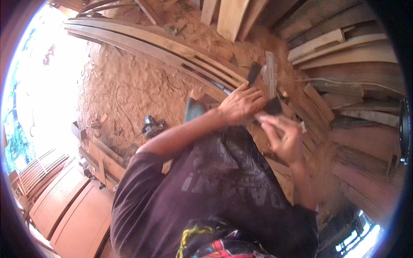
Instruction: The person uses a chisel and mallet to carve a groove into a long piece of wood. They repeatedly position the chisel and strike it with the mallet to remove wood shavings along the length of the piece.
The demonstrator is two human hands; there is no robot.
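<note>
Two long wooden beams [172, 50] with slots cut in them run from the far left to the middle. My left hand [243, 103] is closed over their near end, its fingers bent and pressed together. Just right of it, my right hand [285, 135] is closed and somewhat blurred. A short pale handle [259, 115] shows between the two hands, seemingly in the right fingers. Beside it is a dark flat piece [273, 106]; whether it joins the handle, I cannot tell. A narrow grey-blue tool [221, 87] lies along the beam by my left wrist. Another dark piece [254, 72] stands beyond my knuckles.
Wood shavings [142, 86] cover the ground. A dark power tool [151, 127] lies left of my left forearm. Stacked boards [348, 56] fill the right side, and loose planks [232, 19] lie at the far side. Finished wooden panels [81, 219] stand at the lower left.
</note>
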